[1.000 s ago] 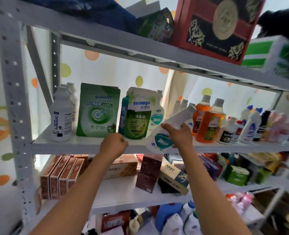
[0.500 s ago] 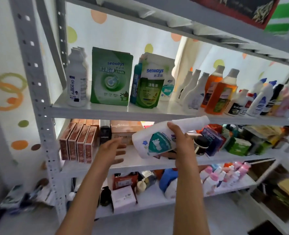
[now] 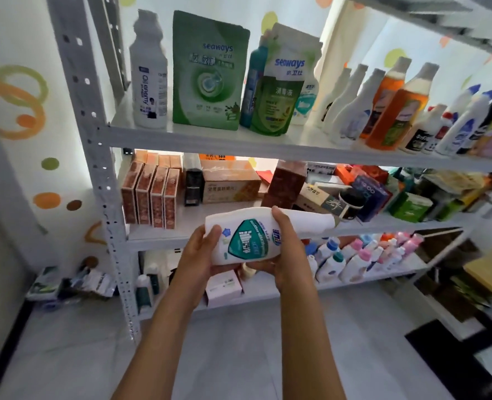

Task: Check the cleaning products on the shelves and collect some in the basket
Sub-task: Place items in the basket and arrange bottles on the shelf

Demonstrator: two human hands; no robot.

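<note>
- Fingers (image 3: 214, 230) of left hand (image 3: 201, 255): curled round base of white cleaner bottle (image 3: 256, 235); right hand (image 3: 288, 255) wrapped at its middle.
- Bottle: held level off the shelves, label up, seemingly for reading.
- Top shelf (image 3: 210, 140): Seaways refill pouch (image 3: 208, 72), upright bottles.
- Basket: not visible.

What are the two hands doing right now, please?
Left hand: closed around the base end of the white plastic bottle with the teal label, which lies sideways.
Right hand: closed around the same bottle's middle.
</note>
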